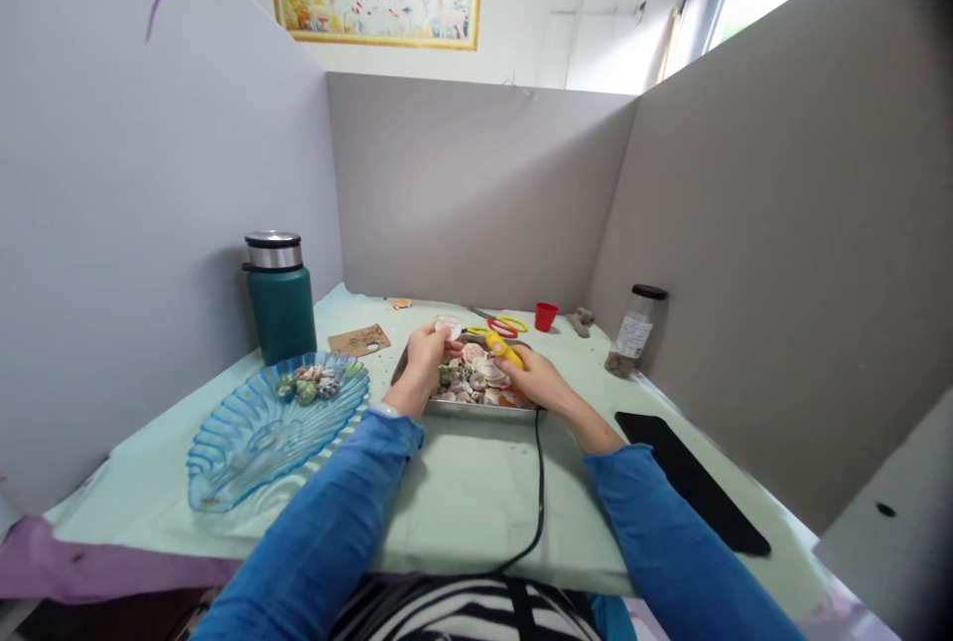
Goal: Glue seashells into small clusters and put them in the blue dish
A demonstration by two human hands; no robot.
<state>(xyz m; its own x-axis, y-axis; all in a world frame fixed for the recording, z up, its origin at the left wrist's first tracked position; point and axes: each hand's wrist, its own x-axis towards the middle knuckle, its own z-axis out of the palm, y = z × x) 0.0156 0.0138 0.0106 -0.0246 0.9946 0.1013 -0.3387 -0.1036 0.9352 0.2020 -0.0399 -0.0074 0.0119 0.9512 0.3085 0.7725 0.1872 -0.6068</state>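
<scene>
My left hand (426,357) pinches a pale pinkish-white seashell (449,327) above the far left part of a metal tray (483,410). Mixed shells (476,381), some flat and fan-shaped, some small and rounded, fill the tray. In my right hand (547,383) is a yellow glue gun (504,351), its front end pointing up and left toward the held shell, with a gap between them. A black cord (540,492) runs from near my right hand to the table's front edge. My fingers partly hide the glue gun's grip.
Left stand a blue shell-shaped dish (272,438) holding several small shells (308,384), a teal bottle (281,309) and a cardboard piece (360,339). Behind the tray are scissors (507,326) and a red cup (546,317). Right are a black-lidded jar (634,333) and a black mat (692,482). Grey panels (476,185) enclose the table.
</scene>
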